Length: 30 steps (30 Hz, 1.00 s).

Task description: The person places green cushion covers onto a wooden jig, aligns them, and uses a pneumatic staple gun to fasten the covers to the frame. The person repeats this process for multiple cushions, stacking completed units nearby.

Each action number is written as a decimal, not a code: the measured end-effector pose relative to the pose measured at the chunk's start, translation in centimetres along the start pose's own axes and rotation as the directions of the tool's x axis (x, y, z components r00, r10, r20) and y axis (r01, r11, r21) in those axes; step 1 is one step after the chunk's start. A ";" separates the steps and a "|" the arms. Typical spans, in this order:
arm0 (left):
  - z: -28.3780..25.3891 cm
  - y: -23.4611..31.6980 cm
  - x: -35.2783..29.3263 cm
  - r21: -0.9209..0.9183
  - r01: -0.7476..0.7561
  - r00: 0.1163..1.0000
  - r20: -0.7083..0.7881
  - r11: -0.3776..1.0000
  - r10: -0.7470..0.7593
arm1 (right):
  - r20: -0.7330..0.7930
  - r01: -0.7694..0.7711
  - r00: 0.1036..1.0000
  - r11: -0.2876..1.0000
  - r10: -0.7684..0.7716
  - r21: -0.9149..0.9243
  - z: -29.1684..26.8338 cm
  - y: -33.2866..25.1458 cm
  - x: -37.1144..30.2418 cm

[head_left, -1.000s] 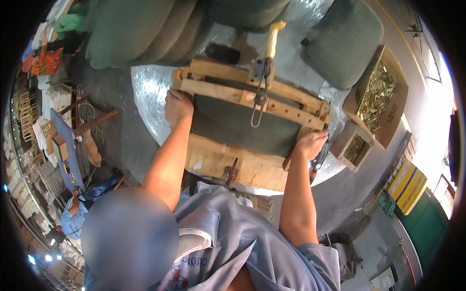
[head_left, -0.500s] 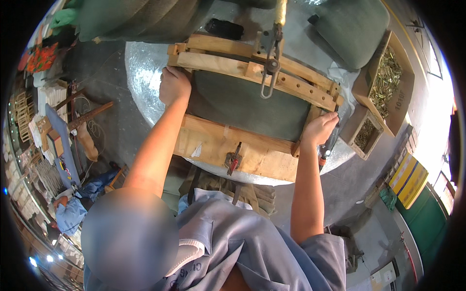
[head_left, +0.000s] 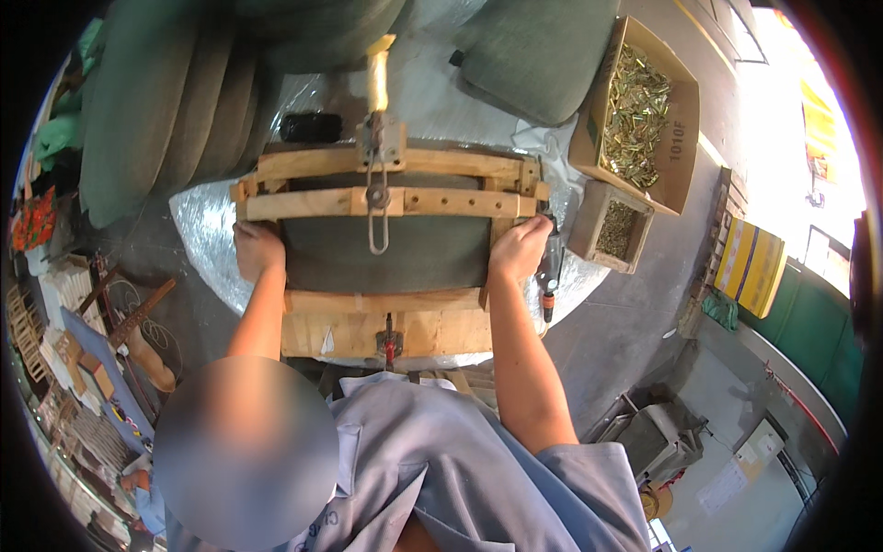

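A wooden frame jig [head_left: 441, 202] lies across a dark green padded panel [head_left: 386, 253] on the work table. My left hand [head_left: 259, 252] is closed around the jig's left end, its fingertips partly hidden. At the right end, my right hand [head_left: 520, 248] grips the wood with its fingers folded over the side. A metal toggle clamp [head_left: 377, 161] with a yellow handle stands on the jig's far bars. A red-handled clamp [head_left: 390, 345] is fixed to the wooden board [head_left: 446, 336] nearest me. Just right of my right hand lies a black power screwdriver [head_left: 550, 267] with an orange end.
A cardboard box [head_left: 681, 101] of metal fasteners and a smaller wooden box [head_left: 586, 219] of little parts stand at right. Dark padded panels [head_left: 138, 129] are stacked at far left; another panel [head_left: 533, 55] lies beyond. A co-worker's sleeve [head_left: 147, 504] shows at lower left.
The view has turned, so the jig appears further left and nearly level instead of slanting. Both hands stay on its ends.
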<state>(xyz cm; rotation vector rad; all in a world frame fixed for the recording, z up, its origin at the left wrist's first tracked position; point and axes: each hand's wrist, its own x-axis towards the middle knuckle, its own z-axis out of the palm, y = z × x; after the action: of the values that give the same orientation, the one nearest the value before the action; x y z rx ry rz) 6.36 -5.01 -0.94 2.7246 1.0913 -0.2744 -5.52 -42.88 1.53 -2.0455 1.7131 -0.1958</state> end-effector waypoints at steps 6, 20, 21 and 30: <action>-0.6 -0.2 -0.5 -0.064 -0.010 1.000 0.003 0.998 0.010 | 0.009 -0.045 0.999 0.998 0.045 -0.034 0.0 0.2 -0.2; -2.0 1.2 -0.9 -0.091 -0.066 0.997 0.020 0.994 0.068 | -0.051 0.268 0.956 0.795 -0.288 0.544 -2.1 3.2 5.6; -1.7 1.3 -0.8 -0.103 -0.087 0.996 0.003 0.991 0.088 | -0.147 0.350 0.933 0.736 -0.328 0.580 -3.1 1.7 7.9; -1.8 0.7 -1.3 -0.138 -0.091 0.996 -0.015 0.986 0.090 | 0.187 0.445 0.895 0.840 -0.405 -0.311 -7.9 -5.8 26.1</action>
<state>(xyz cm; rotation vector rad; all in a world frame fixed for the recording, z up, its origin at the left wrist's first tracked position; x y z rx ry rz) 6.09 -5.91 1.22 2.6451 0.9479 -0.1667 2.11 -69.24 6.27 -2.6302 1.2654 0.0948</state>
